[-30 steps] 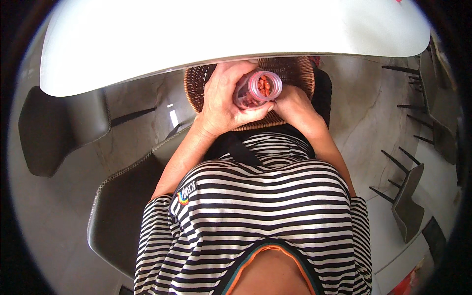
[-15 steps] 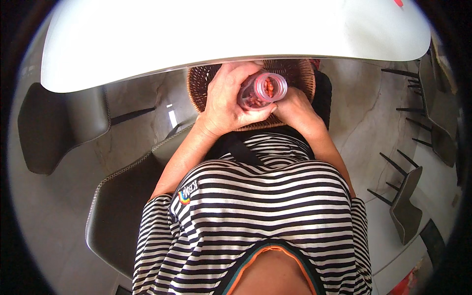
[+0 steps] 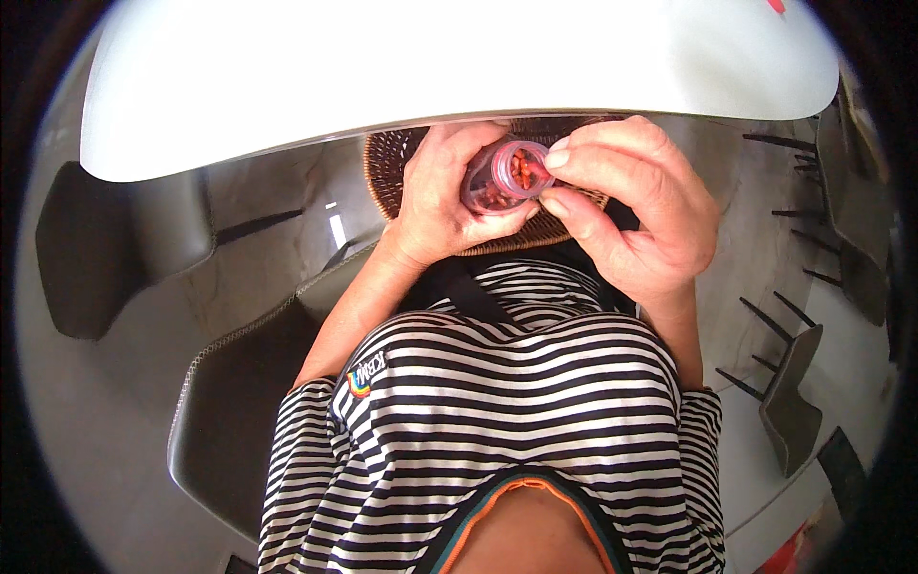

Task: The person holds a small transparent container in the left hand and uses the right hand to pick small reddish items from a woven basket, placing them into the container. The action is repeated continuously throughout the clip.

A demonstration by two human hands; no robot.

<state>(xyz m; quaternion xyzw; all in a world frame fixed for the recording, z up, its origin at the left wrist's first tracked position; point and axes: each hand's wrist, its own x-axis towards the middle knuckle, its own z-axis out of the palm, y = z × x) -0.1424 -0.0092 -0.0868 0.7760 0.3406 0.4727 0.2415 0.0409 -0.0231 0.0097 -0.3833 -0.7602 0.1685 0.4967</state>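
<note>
My left hand is wrapped around a clear plastic jar, tilted so that its open mouth faces up toward me. Small red and orange-red pieces, like dried chillies, fill part of it. At the right side of the jar's rim, the thumb and fingers of my right hand are pinched together. A small red piece shows at these fingertips, partly over the mouth; its exact kind is unclear. Beneath both hands, a brown wicker basket rests at my lap, its inside mostly hidden.
Just beyond my hands, the white table overhangs part of the basket. A small red object lies at its far right. Grey chairs stand to the left, with another close beside me and more on the right.
My right hand has risen from the basket to the jar's mouth, its fingers now pinched there. The left hand and jar stay almost in place.
</note>
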